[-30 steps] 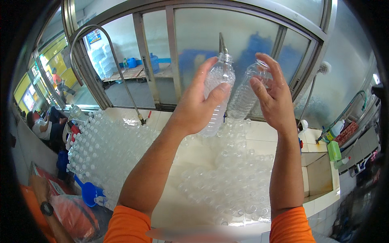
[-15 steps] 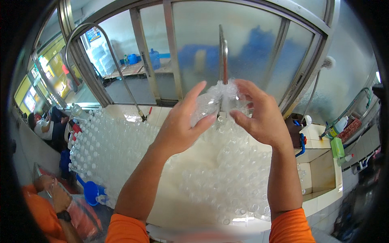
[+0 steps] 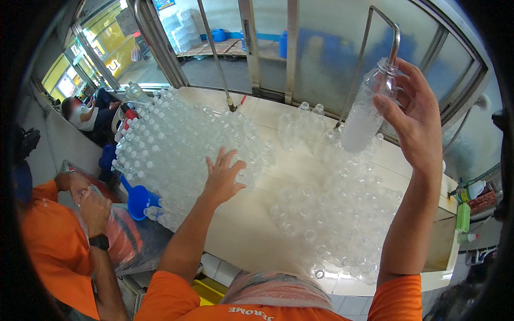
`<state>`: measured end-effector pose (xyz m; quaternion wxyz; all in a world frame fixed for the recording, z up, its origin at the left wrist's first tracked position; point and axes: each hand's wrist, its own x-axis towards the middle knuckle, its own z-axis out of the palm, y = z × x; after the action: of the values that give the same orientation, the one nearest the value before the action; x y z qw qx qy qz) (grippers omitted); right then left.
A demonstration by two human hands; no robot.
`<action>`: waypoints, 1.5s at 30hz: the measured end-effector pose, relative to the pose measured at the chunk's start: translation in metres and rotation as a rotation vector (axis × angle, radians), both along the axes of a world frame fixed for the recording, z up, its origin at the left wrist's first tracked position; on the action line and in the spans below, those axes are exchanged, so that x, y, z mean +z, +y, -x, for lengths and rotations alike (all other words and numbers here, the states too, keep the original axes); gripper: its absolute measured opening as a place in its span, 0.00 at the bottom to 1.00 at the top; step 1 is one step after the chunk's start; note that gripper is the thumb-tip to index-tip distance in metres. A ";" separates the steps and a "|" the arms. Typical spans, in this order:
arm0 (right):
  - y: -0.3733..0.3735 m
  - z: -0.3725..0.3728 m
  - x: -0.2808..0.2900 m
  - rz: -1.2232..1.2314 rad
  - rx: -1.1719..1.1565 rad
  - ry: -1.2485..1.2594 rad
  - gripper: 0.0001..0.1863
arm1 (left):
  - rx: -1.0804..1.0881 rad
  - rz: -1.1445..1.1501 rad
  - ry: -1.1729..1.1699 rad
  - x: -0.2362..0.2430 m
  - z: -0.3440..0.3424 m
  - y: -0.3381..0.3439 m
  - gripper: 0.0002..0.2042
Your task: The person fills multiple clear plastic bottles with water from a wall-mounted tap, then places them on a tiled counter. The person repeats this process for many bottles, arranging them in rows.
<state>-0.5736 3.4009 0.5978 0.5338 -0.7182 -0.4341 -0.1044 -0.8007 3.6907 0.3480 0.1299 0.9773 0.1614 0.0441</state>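
Up at the right, my right hand is wrapped round a clear plastic bottle that is slightly tilted. The curved metal spout reaches into its mouth, and the inside looks cloudy, as with running water. My left hand, fingers spread and holding nothing, hovers over or touches the edge of a dense group of clear bottles; contact cannot be made out. Many at that group's left end wear white caps. Uncapped clear bottles crowd the right side of the counter.
A cream tiled counter carries the bottles. A second thin metal spout rises at the back. At left, a co-worker in an orange shirt sits beside a blue dipper. Glass panels stand behind the counter.
My hands were close together round clear plastic at the spout. Now the left has moved down and left to the bottle group, while the right holds a bottle at the spout. The view has shifted.
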 end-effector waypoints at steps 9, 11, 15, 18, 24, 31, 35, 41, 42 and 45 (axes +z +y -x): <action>0.002 0.001 0.006 0.017 -0.144 -0.126 0.33 | 0.029 0.204 -0.132 0.065 -0.046 -0.014 0.34; 0.005 0.004 0.006 -0.038 -0.101 -0.131 0.33 | -0.215 0.511 -0.556 0.120 -0.084 -0.030 0.39; 0.007 -0.004 -0.006 -0.225 -0.008 -0.016 0.30 | -0.670 0.793 -0.727 0.204 -0.153 -0.094 0.36; 0.005 -0.014 -0.036 -0.809 0.358 0.444 0.24 | -0.654 0.541 -0.834 0.242 -0.187 -0.109 0.41; 0.034 0.044 -0.201 0.453 0.248 -0.028 0.24 | -0.737 0.660 -0.834 0.242 -0.191 -0.112 0.41; 0.033 0.029 -0.224 0.490 0.231 0.012 0.21 | -0.577 0.743 -0.852 0.252 -0.184 -0.126 0.34; -0.002 -0.025 -0.129 -0.016 -0.087 -0.015 0.23 | -0.582 0.772 -0.819 0.250 -0.182 -0.126 0.33; -0.028 -0.030 -0.004 0.052 -0.165 -0.172 0.21 | -0.530 0.461 -0.811 0.217 -0.170 -0.123 0.34; -0.028 -0.026 0.007 0.190 -0.181 -0.266 0.21 | -0.495 0.490 -0.789 0.208 -0.162 -0.119 0.33; -0.015 -0.019 0.019 0.188 -0.078 -0.137 0.20 | -0.330 0.642 -0.676 0.173 -0.122 -0.099 0.32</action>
<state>-0.5546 3.3856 0.6166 0.4288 -0.7726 -0.4490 -0.1329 -0.6784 3.5921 0.5213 0.4749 0.8315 -0.0411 0.2854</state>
